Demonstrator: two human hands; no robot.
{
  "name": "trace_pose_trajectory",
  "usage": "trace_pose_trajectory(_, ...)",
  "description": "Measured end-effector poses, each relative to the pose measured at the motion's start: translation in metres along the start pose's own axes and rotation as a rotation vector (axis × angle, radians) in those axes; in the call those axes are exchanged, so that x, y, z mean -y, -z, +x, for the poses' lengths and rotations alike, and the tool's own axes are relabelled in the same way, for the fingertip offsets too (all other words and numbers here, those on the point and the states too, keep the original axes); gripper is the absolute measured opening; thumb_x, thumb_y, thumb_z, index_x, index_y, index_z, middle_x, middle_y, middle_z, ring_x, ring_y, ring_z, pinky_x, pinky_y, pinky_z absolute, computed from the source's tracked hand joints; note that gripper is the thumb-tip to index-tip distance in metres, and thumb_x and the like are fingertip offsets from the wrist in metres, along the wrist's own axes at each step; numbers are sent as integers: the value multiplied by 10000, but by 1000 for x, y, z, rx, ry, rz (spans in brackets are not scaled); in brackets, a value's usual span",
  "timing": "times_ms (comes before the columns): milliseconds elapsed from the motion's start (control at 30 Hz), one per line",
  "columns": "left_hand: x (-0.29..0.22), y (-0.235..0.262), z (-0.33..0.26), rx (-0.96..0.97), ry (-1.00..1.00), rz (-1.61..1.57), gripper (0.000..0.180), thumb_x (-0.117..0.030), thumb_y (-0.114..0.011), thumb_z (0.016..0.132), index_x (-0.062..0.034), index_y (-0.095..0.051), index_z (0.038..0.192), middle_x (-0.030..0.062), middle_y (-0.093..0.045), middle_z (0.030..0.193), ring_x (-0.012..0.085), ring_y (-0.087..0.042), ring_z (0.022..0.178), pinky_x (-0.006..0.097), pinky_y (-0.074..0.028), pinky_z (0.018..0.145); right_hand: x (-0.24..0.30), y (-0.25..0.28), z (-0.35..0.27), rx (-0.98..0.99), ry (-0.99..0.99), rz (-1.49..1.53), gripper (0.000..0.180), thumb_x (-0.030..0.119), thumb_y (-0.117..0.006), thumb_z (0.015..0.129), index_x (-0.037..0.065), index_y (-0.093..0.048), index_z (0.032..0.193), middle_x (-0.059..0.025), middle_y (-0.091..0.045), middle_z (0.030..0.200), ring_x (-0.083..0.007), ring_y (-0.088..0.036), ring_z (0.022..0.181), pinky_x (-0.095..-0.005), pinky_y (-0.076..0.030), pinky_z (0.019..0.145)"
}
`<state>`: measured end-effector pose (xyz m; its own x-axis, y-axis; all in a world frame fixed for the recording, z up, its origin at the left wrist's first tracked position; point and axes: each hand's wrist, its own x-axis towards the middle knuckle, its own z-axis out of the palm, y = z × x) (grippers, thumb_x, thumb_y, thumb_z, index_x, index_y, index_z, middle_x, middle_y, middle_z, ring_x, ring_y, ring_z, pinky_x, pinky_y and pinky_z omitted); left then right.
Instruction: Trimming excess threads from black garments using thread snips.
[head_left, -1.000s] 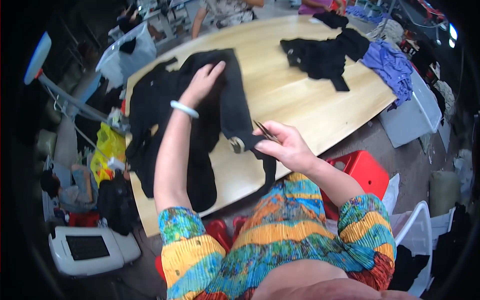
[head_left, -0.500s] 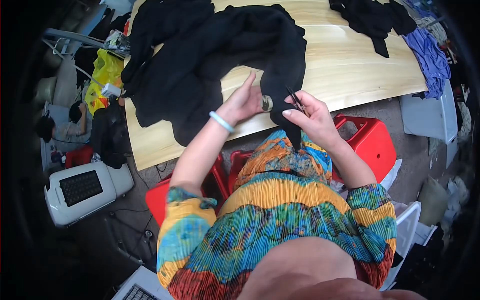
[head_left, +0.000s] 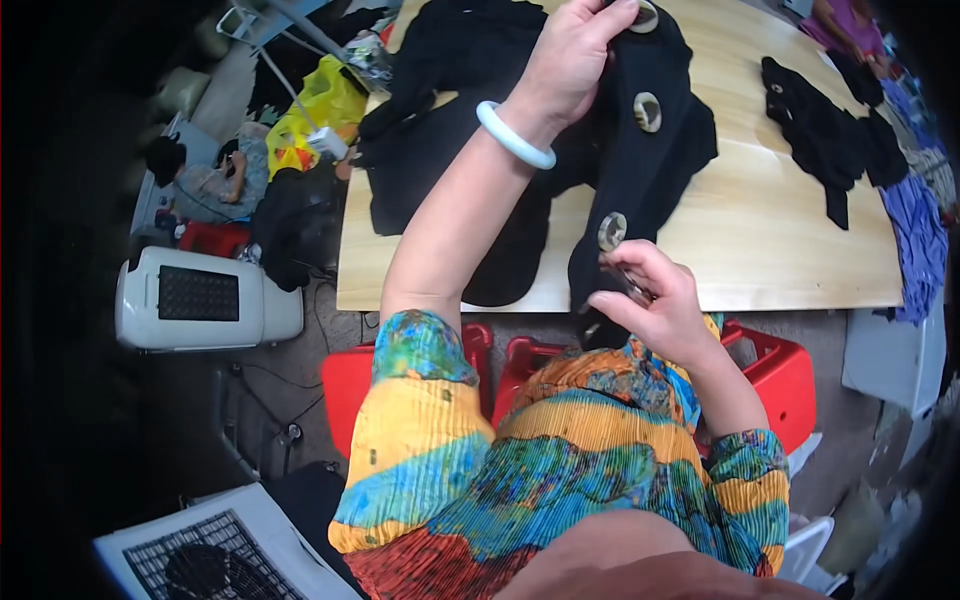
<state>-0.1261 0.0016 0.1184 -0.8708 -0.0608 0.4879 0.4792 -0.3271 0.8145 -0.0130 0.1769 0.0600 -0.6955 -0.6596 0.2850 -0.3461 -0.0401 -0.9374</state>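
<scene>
A black knit cardigan point(head_left: 500, 250) lies over the table, its front edge drawn out lengthwise toward me. Large mottled buttons run along that edge: one at the top, a middle button point(head_left: 648, 112) and a lower button point(head_left: 612, 231). At the far end, my left hand point(head_left: 572, 62) is closed on the edge beside the top button; a pale bangle point(head_left: 515, 136) circles its wrist. Just below the lower button, my right hand point(head_left: 655, 303) is closed round small dark thread snips point(head_left: 634, 287), largely hidden by the fingers, and its fingertips touch the cloth.
Another black garment point(head_left: 825, 140) lies on the right of the wooden table point(head_left: 770, 260), near purple cloth point(head_left: 915, 245). Red stools point(head_left: 770, 375) stand under the near edge. A person point(head_left: 215, 185) sits at the left beyond a white machine point(head_left: 210, 300); another person point(head_left: 845, 25) shows at the far right.
My left hand has gone from open beside a button to gripping the edge farther up. The edge is now stretched out, with more buttons showing. My right hand has moved slightly down, and the view has shifted left.
</scene>
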Motion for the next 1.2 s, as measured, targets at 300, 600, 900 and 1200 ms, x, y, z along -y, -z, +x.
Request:
trace_pose_trajectory(300, 82, 58, -78, -10, 548, 81, 117, -141, -491, 848, -37, -544, 840, -15, -526, 802, 58, -461, 757, 211, -382, 672, -42, 29, 20, -262, 38, -210, 142, 46, -602, 759, 6, -567, 891, -82, -594, 745, -113, -569, 627, -224, -446, 570)
trace_pose_trajectory(600, 30, 29, -65, 55, 486, -51, 105, -100, -464, 866, -27, -504, 930, 4, -538, 867, 69, -499, 813, 201, -395, 744, -76, 74, 66, -299, 5, -325, 376, 105, -544, 795, 32, -446, 1151, -111, -567, 1021, -168, -561, 903, -263, -426, 774)
trace_pose_trajectory(900, 24, 63, -43, -121, 305, -195, 105, -128, -470, 870, -46, -526, 904, 7, -563, 862, 77, -523, 817, 215, -409, 755, -34, 45, 76, -137, -223, 179, 180, 175, -502, 848, 55, -537, 978, 52, -451, 634, 5, -373, 492, -138, -277, 422)
trace_pose_trajectory(1200, 92, 163, -93, -591, 411, -39, 134, -139, -521, 835, -27, -556, 771, 34, -566, 801, 96, -510, 788, 220, -401, 712, -60, 39, 72, -173, -242, 69, 177, 220, -485, 865, 75, -546, 946, 45, -477, 606, 1, -393, 485, -140, -296, 412)
